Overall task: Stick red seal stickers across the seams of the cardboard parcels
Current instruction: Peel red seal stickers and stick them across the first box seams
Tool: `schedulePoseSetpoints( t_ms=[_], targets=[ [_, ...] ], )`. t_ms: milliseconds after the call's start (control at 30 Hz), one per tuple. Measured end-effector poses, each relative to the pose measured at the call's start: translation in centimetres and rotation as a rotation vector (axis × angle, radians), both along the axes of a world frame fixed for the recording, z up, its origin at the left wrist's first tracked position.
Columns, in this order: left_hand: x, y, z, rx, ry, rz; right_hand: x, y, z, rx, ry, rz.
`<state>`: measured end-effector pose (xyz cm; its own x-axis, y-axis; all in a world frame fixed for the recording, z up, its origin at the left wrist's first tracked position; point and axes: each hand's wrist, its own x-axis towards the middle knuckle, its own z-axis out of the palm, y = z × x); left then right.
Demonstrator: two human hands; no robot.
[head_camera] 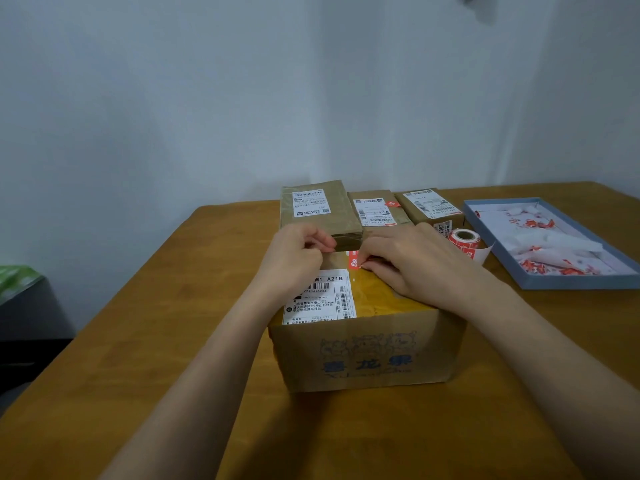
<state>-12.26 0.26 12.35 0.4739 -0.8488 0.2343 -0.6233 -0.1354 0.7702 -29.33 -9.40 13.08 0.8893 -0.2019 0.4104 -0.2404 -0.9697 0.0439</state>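
Note:
A large cardboard parcel (pixel 367 355) with blue printing and a white shipping label stands in front of me on the wooden table (pixel 138 341). Both hands rest on its far top edge. A red seal sticker (pixel 354 260) lies on the taped top seam between them. My right hand (pixel 412 265) presses its fingertips on the sticker. My left hand (pixel 298 254) has its fingers curled beside the sticker's left end. Three smaller brown parcels stand behind: left (pixel 317 209), middle (pixel 375 209), right (pixel 429 206). A roll of red stickers (pixel 464 240) lies to the right.
A shallow blue box lid (pixel 554 282) at the right holds crumpled white backing paper with red scraps. A white wall rises behind the table. Off the table's left edge stands something dark with a green top (pixel 17 278).

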Motion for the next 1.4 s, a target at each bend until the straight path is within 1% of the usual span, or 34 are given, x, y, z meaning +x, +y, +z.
schedulePoseSetpoints(
  t_ms=[267,900,1067,1400],
  targets=[
    [0.02,0.02,0.03,0.004,-0.014,-0.003,-0.01,-0.12,0.00,0.033,-0.013,-0.006],
    [-0.20,0.27,0.30,0.015,-0.019,-0.015,0.26,-0.27,-0.26,-0.017,-0.037,-0.007],
    [-0.40,0.40,0.37,0.003,-0.053,-0.037,0.20,-0.15,-0.22,-0.028,-0.040,-0.011],
    [-0.57,0.77,0.51,0.023,-0.035,-0.080,0.25,-0.15,-0.26,0.001,-0.056,-0.028]
  ],
)
